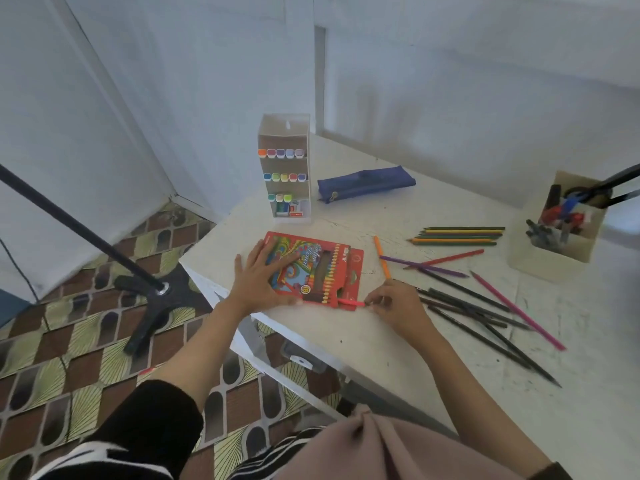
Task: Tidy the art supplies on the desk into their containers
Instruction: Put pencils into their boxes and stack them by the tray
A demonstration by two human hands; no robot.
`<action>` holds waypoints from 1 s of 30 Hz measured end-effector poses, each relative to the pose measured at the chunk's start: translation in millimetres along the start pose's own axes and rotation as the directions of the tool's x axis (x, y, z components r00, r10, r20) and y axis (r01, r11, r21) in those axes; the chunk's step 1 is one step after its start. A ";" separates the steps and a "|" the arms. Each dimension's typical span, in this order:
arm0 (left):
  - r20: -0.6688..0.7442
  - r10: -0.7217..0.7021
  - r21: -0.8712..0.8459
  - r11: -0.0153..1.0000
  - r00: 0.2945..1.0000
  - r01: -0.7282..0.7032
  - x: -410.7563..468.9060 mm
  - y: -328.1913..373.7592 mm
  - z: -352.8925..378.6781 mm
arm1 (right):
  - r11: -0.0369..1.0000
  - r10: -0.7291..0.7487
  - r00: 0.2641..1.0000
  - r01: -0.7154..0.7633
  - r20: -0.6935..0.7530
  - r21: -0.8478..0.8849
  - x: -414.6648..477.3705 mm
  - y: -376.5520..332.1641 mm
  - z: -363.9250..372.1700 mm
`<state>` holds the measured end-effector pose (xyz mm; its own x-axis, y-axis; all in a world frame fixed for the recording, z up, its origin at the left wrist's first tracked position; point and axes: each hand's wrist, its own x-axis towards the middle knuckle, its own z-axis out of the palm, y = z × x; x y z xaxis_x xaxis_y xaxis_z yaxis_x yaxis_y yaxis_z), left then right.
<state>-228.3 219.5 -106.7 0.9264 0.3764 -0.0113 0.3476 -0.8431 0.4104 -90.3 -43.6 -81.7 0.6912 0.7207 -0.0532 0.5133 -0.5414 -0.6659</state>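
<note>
Red pencil (351, 302) is pinched at its rear end between the thumb and fingertips of the right hand (394, 303). Its front end points at the open near-right corner of the pencil box (322, 268). The pencil lies low, almost flat to the table (398, 358).
Judgement: it is being fed in lengthwise, and the grip at the back leaves the front free to enter.

Left hand (258, 278) is flat, with fingers straight and spread, palm down on the left part of the box and thumb along its near edge. It grips nothing.
Judgement: it presses the box down so the box does not slide away under the push from the right.

The box lies face up near the table's front-left corner, its flap open toward the right hand. I cannot tell whether the coloured row along its window is print or real pencils.

Loose stock, all right of the box:
- orange pencil (381, 256), just beside the flap
- purple pencil (422, 266), crossing a second red one
- pink pencil (516, 310), lying across the dark pencils (478, 317), which fan out in a loose heap
- neat bundle (460, 235) of several colours, laid parallel farther back

Judgement: the coloured ones belong in the box, so most of that job is not yet done. Where the dark ones go is unclear.

Farther out stand a marker rack (284, 171), upright behind the box with capped markers in tiers, and a blue pencil case (367, 183), zipped and lying flat. A cardboard holder (554, 258) at far right has pens standing in it.

Risk: the tip could catch on the flap edge.
</note>
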 end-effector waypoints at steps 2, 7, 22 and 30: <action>-0.049 0.023 0.012 1.000 0.999 -0.022 -3.0 -1.2 3.4 | 0.999 -0.041 0.999 0.041 0.024 -0.007 1.4 -2.8 5.3; -0.109 0.017 0.036 0.999 0.994 -0.013 -7.0 0.9 6.7 | 0.994 -0.109 0.994 0.109 0.029 -0.013 7.1 -24.9 24.1; -0.113 -0.011 0.018 1.000 0.994 0.013 -4.9 -1.8 7.6 | 0.942 0.335 0.935 -0.335 -0.116 0.014 11.1 2.5 -13.7; -0.115 -0.016 0.013 1.000 0.993 0.018 -4.0 -1.4 6.6 | 0.939 0.329 0.924 -0.342 -0.194 -0.035 5.5 11.5 -28.8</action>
<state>-231.5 216.5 -113.3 0.8979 0.4316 0.0869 0.3658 -0.8412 0.3981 -65.9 -58.4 -68.2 0.9064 0.4039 -0.1237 0.2637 -0.7698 -0.5812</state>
